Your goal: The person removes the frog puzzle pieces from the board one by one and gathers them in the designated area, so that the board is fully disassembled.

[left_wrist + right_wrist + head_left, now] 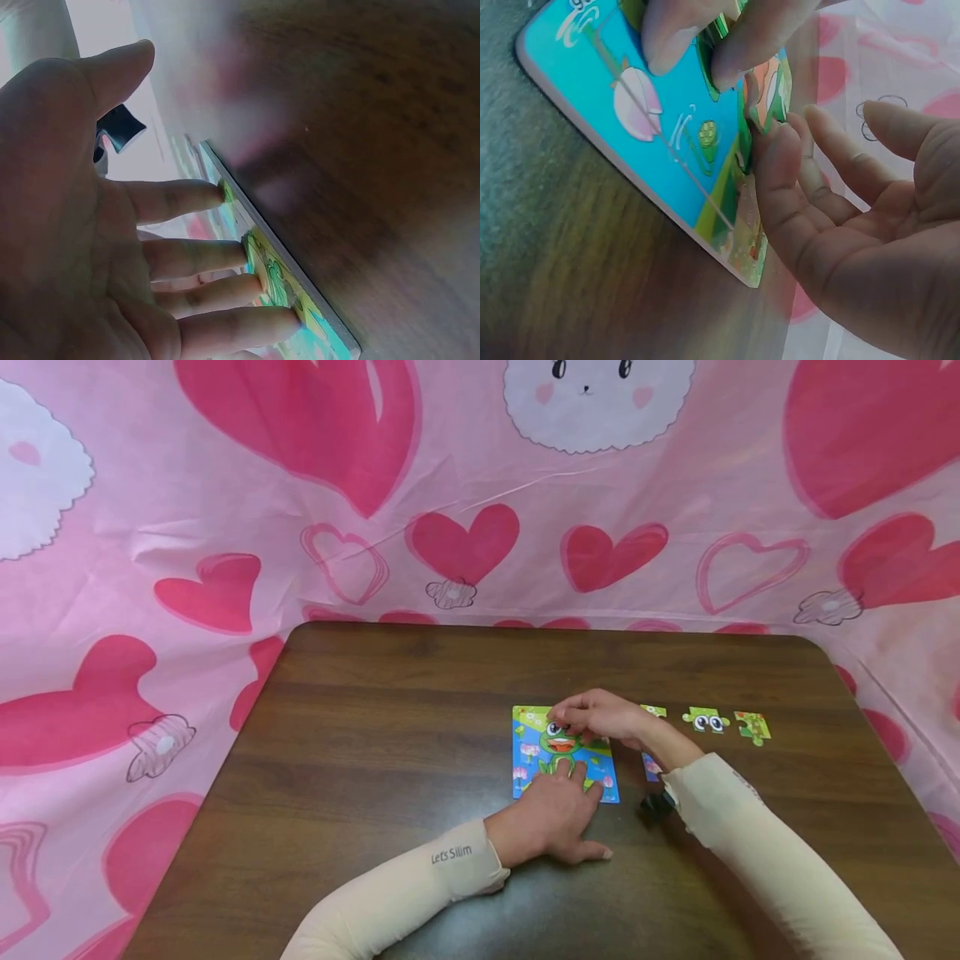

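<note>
A square jigsaw puzzle (527, 752) with a green frog on blue and yellow lies on the table. My left hand (558, 814) rests its outstretched fingers on the puzzle's lower part; in the left wrist view the fingertips (289, 324) touch its surface near the edge. Over the puzzle's upper right, my right hand (603, 714) has its fingers bent down. In the right wrist view its thumb and a finger pinch a puzzle piece (763, 97), whose edge stands tilted above the board. How far that piece sits in its place is hidden by the fingers.
Loose pieces lie right of the puzzle: one with two eyes (707, 722), a green and red one (752, 727), and others partly behind the right arm. A dark device (657, 806) sits at the right wrist. Pink heart-patterned cloth (465, 460) surrounds the brown wooden table (360, 735).
</note>
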Available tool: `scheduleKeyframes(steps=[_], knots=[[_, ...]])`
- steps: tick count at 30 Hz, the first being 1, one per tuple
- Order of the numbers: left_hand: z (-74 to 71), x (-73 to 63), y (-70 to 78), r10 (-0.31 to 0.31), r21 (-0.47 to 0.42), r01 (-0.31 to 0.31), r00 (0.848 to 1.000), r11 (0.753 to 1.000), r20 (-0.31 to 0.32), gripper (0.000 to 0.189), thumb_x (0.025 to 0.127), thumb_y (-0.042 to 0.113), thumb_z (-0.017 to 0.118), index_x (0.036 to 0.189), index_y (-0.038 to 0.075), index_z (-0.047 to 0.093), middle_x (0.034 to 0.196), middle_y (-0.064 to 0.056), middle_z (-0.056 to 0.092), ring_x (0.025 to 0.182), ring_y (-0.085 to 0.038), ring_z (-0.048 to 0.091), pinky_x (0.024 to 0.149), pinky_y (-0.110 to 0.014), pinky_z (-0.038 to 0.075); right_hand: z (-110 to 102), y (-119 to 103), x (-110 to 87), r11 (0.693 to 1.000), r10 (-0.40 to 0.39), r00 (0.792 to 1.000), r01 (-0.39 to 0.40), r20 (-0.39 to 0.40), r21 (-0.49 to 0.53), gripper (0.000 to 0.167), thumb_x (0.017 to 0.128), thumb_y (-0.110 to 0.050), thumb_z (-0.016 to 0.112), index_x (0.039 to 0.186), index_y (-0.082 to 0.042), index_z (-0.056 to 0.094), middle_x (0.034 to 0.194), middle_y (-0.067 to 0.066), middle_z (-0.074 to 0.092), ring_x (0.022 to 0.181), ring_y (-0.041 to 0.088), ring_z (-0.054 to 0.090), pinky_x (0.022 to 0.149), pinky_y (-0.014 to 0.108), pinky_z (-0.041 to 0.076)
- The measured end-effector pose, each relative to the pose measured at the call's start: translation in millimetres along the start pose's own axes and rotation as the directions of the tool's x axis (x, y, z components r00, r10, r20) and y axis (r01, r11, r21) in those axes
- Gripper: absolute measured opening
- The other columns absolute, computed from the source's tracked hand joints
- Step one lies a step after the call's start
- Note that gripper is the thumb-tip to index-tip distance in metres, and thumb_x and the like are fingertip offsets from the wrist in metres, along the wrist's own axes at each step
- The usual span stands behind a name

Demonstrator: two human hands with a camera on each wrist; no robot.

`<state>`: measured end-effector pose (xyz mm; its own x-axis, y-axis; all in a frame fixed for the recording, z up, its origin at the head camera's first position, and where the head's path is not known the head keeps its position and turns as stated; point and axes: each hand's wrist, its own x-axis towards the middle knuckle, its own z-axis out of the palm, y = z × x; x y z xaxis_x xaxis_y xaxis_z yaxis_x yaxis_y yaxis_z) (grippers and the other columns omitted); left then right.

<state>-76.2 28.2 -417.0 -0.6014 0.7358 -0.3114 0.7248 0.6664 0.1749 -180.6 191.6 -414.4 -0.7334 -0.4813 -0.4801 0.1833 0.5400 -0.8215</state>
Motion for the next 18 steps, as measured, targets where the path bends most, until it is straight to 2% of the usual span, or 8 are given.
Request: scheduleKeyframes(steps=[4, 12, 18], knots=[[0.5, -0.4, 0.0, 0.001, 0.001, -0.001, 1.000, 1.000, -0.009, 0.081, 0.087, 0.077, 0.055, 0.147, 0.022, 0.050, 0.150, -0.012, 0.048, 0.129, -0.026, 0.049, 0.085, -0.040, 0.058, 0.7, 2.4, 1.0, 1.000, -0.013, 1.000, 0.013, -0.013, 0.005, 0.037, 0.106, -0.019, 0.054, 0.138, -0.002, 0.060, 0.125, 0.017, 0.065, 0.094, 0.025, 0.057, 0.080, 0.034, 0.055], [1.2, -2.1, 1.8, -0.005, 0.019, 0.005, 1.000, 1.000, -0.009, 0.083, 0.088, 0.077, 0.054, 0.148, 0.021, 0.049, 0.149, -0.011, 0.048, 0.130, -0.024, 0.046, 0.086, -0.043, 0.058, 4.1, 3.8, 3.8, 0.999, -0.037, 0.999, 0.037, -0.001, -0.026, 0.037, 0.104, -0.016, 0.057, 0.138, -0.002, 0.059, 0.129, 0.016, 0.066, 0.094, 0.024, 0.056, 0.078, 0.034, 0.052], [2.8, -1.6, 1.7, 0.002, 0.027, -0.002, 1.000, 1.000, -0.004, 0.084, 0.088, 0.077, 0.053, 0.150, 0.020, 0.047, 0.151, -0.012, 0.048, 0.134, -0.024, 0.044, 0.088, -0.045, 0.058, 5.6, 2.8, 2.8, 0.998, -0.042, 0.999, 0.043, 0.019, -0.038, 0.036, 0.102, -0.014, 0.058, 0.135, -0.002, 0.061, 0.119, 0.014, 0.071, 0.089, 0.024, 0.057, 0.077, 0.035, 0.050]])
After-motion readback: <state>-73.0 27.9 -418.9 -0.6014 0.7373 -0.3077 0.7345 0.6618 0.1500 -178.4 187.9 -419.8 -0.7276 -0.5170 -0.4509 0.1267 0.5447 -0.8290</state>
